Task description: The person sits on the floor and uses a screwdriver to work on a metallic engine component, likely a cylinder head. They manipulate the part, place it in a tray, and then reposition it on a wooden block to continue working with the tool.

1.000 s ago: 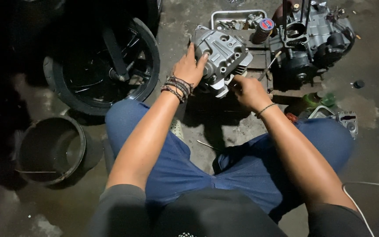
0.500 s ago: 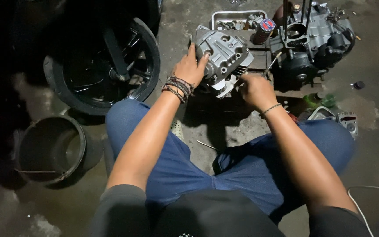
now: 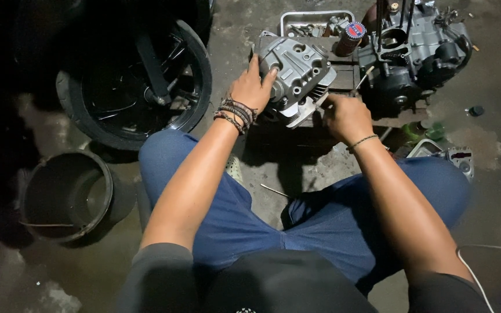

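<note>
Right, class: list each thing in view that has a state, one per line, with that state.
Left hand: gripping the cylinder head.
Right hand: closed, at its side.
Cylinder head: detached, held.
Engine block: partly dismantled, studs exposed.
Bucket: upright.
Wheel: off, leaning.

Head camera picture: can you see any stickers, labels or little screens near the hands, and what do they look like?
Round label: on top of a brown can, upper middle, between the metal tray and the engine block; red and blue with white marks.
Small gauge-like unit: on the floor by the person's right knee; pale boxy case with a dark face, too small to tell if it is a screen.
</note>
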